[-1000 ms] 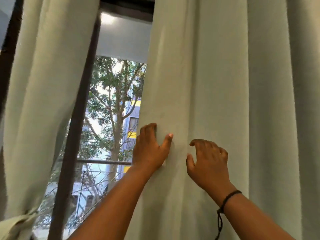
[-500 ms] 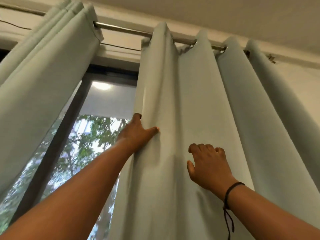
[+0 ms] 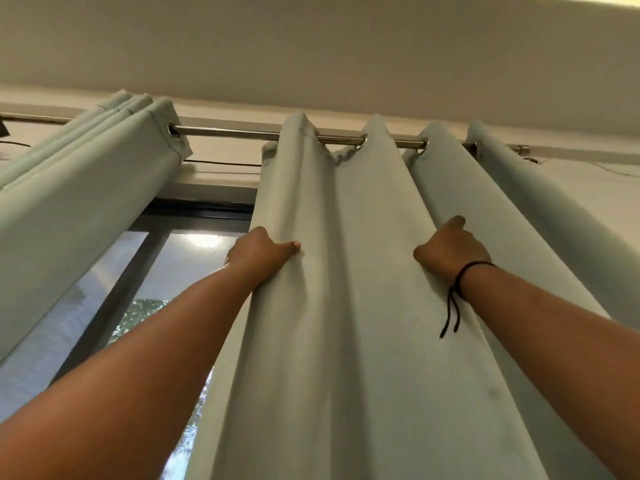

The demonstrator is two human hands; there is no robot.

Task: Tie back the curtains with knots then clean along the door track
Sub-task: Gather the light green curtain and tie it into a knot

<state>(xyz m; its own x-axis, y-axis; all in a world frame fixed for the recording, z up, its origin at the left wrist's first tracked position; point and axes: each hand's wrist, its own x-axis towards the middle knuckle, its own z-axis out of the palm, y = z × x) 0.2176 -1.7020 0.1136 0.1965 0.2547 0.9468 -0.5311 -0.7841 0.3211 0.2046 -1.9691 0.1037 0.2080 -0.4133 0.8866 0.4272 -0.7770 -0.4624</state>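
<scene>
Head view, pale curtains (image 3: pixel 363 271), steel rod (image 3: pixel 228 132)

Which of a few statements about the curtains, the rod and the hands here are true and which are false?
1. The left hand grips the edge of the right curtain. True.
2. The right hand holds a cleaning cloth. False: it grips a fold of the right curtain.
3. The left curtain is bunched together on the rod. True.
4. The right curtain is tied in a knot. False: it hangs in loose folds from the rod.
5. A black cord is tied round the left wrist. False: it is on the right wrist.
</scene>
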